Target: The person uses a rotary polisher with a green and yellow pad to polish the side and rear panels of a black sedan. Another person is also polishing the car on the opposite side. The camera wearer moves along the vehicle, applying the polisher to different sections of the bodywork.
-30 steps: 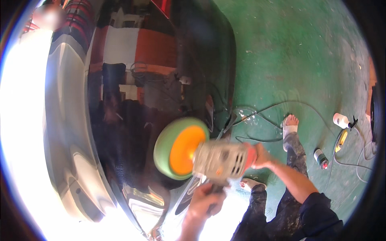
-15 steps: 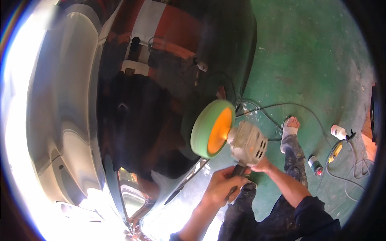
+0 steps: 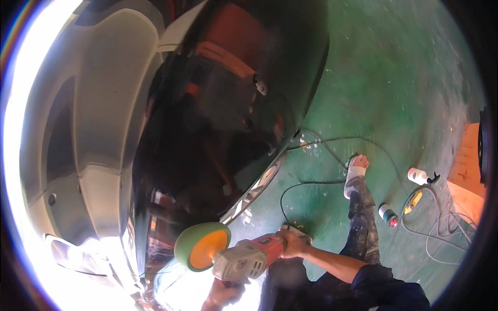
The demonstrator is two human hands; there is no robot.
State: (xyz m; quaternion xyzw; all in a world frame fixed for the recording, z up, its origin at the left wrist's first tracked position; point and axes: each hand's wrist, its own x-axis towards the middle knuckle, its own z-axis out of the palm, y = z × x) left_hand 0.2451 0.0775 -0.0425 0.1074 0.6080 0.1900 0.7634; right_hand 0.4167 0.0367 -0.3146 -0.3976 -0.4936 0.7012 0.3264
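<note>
I hold an electric polisher [image 3: 248, 257] with a grey head and a red body. Its round pad [image 3: 201, 245], green at the rim and orange in the middle, rests against the lower side of a glossy black car body [image 3: 207, 129]. My right hand [image 3: 293, 243] grips the red rear body of the polisher. My left hand [image 3: 224, 294] is closed around the handle under the grey head, at the lower edge of the picture. The polisher's cord [image 3: 311, 182] runs off across the green floor.
My foot [image 3: 355, 173] and paint-spotted trouser leg stand on the green floor [image 3: 394, 93]. A white bottle [image 3: 418, 176], a small can [image 3: 388, 214] and a yellow tool [image 3: 413, 200] with tangled cables lie to the right. A wooden block [image 3: 464, 171] sits at the far right.
The polisher has dropped lower and to the left along the car body, and its pad now faces up-left. The view has swung, so more of the black panel shows.
</note>
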